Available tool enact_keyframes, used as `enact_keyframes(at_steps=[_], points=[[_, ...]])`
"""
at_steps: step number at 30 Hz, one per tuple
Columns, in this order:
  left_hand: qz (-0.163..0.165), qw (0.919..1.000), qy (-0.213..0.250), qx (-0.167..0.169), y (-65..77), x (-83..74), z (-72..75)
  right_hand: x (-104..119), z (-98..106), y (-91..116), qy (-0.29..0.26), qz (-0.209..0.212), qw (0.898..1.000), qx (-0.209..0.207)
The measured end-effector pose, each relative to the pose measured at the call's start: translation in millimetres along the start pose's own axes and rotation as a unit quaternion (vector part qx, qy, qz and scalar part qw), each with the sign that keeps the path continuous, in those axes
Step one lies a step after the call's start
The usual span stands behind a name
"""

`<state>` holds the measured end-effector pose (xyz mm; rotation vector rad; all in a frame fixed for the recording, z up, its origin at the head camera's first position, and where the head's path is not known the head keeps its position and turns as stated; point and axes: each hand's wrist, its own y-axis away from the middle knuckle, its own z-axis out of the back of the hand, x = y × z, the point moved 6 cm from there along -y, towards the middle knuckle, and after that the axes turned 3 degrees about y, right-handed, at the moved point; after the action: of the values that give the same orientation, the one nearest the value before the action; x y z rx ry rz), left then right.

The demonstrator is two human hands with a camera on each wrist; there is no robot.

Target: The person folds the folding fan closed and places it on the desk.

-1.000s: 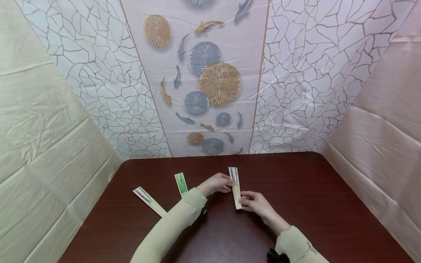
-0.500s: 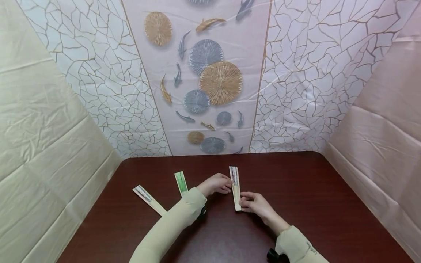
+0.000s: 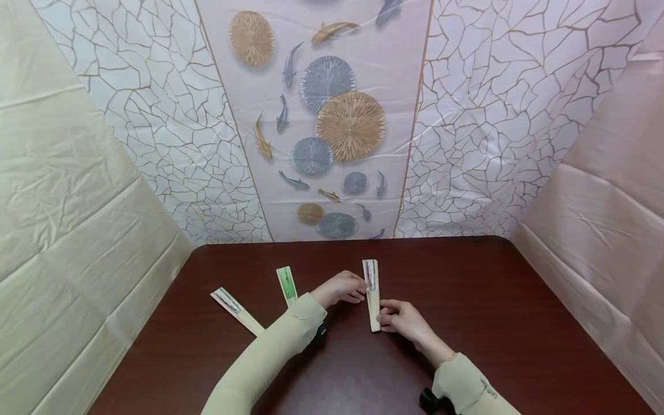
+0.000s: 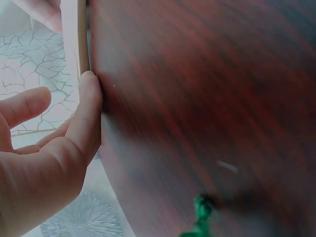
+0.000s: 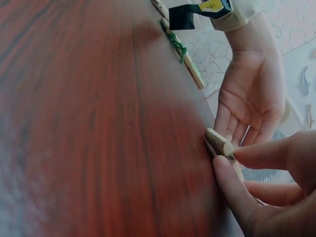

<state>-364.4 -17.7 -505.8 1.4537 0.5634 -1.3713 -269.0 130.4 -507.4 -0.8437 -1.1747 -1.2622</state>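
A closed folding fan (image 3: 372,300) with pale wooden ribs and a printed white upper part lies near the table's middle, almost in line with my view. My left hand (image 3: 342,288) is at its left edge; in the left wrist view one fingertip touches the fan's side (image 4: 83,39), with the thumb held apart. At the near end, my right hand (image 3: 407,323) pinches the fan between thumb and finger, beside the metal rivet (image 5: 231,157) seen in the right wrist view.
Left of my left arm lie a green-printed folding fan (image 3: 287,285) and a white-printed one (image 3: 236,310), both partly hidden by my sleeve. A green tassel (image 4: 201,212) shows in the left wrist view. Patterned cloth (image 3: 332,173) hangs behind the dark table (image 3: 456,282).
The head view has tilted slightly down. Relative to the table, the middle fan has shifted a little toward me and straightened slightly. Both hands keep their places on it.
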Motion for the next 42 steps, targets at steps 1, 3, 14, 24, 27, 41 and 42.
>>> enact_keyframes(at_steps=[1,3,14,24,27,41,42], points=[[0.000,1.0000,0.001,0.000,0.4,-0.4,0.0,0.2,0.2,-0.1,0.003,0.000,1.000,-0.002],[0.000,1.0000,0.001,0.000,1.1,-1.2,-0.2,1.1,0.2,0.0,0.007,-0.001,1.000,-0.005],[-0.003,1.0000,-0.003,-0.005,3.7,-2.3,-0.7,1.7,-0.3,1.0,0.013,-0.007,1.000,-0.008],[0.000,1.0000,-0.002,0.003,0.8,-0.6,0.1,0.7,-0.1,0.4,0.012,-0.007,1.000,-0.006],[-0.001,1.0000,0.000,0.003,0.6,-0.3,0.3,0.6,-0.2,0.5,0.012,-0.006,1.000,-0.004],[-0.003,1.0000,-0.006,0.007,2.7,-0.5,0.0,2.6,0.5,1.2,0.033,-0.004,0.999,-0.011],[-0.004,0.9999,-0.007,0.007,2.9,-0.5,-0.1,2.4,0.5,1.3,0.034,-0.003,0.999,-0.010]])
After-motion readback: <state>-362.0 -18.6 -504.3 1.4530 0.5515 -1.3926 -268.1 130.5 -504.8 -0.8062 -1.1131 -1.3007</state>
